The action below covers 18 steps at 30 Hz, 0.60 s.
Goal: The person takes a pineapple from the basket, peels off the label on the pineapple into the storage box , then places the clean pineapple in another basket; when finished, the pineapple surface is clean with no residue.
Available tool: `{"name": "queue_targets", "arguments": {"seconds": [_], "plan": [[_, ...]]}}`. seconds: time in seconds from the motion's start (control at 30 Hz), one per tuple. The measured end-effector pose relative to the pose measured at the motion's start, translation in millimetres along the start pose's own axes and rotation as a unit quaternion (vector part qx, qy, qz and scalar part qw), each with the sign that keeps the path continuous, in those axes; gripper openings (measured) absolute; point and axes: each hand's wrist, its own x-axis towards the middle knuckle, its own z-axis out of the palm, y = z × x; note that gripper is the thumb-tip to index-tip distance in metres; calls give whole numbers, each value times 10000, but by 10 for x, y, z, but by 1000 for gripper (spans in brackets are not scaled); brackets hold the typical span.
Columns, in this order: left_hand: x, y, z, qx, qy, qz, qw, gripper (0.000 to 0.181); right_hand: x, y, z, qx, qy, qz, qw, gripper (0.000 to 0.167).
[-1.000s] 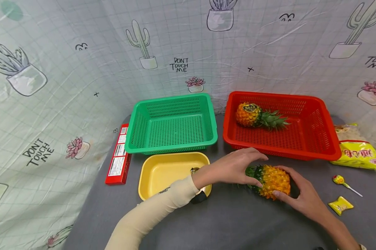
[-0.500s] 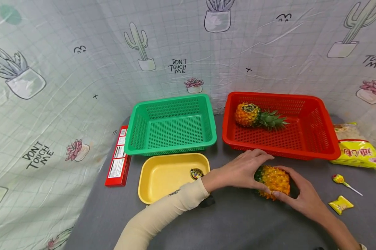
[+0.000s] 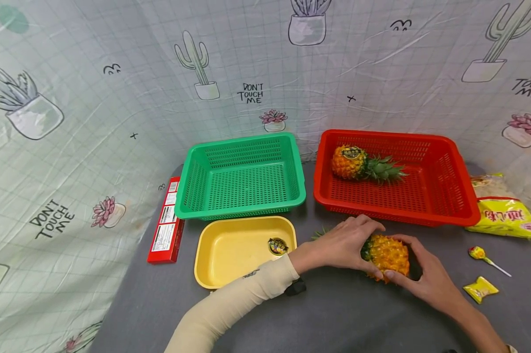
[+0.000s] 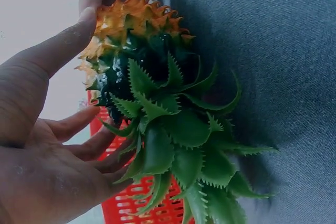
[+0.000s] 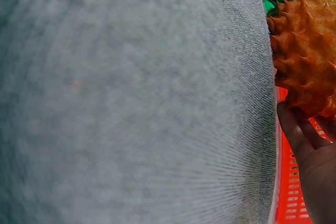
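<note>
A toy-like pineapple (image 3: 386,255) with orange spiky skin lies on the dark grey table, its green crown (image 4: 178,145) pointing left. My left hand (image 3: 347,245) reaches over the crown end, thumb and fingers on opposite sides of the fruit; it covers most of the leaves in the head view. In the left wrist view the thumb touches the orange skin and the fingertips meet the darker green part. At the base end, my right hand (image 3: 428,277) grips the fruit between thumb and fingers. The two thumbs nearly meet at the near side.
Behind stands a red basket (image 3: 461,196) holding another pineapple (image 3: 351,162). A green basket (image 3: 240,215) and a yellow tub (image 3: 201,245) with a black sticker (image 3: 277,246) are to the left, beside a red box (image 3: 165,235). Rightward lie a yellow bag (image 3: 508,218), lollipop (image 3: 478,253) and wrapped candy (image 3: 480,289).
My left hand has moved right and slightly nearer, closing round the pineapple's crown end. My right hand has kept its hold, and the pineapple has hardly moved.
</note>
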Motion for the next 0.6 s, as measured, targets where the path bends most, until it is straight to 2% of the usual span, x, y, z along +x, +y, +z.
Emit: {"name": "queue_targets", "arguments": {"seconds": [0.23,0.5,0.6], "plan": [[10,10,72,211,-96,-19,9997,92,-4,10,5,20,29,30,10000,79],[9,10,118,409,-41,46,9991,89,-6,-4,17,95,55,-4,9999,81],[25,17,130,505,-144,60,9986,93,-10,1,10,74,70,0,9999,81]]}}
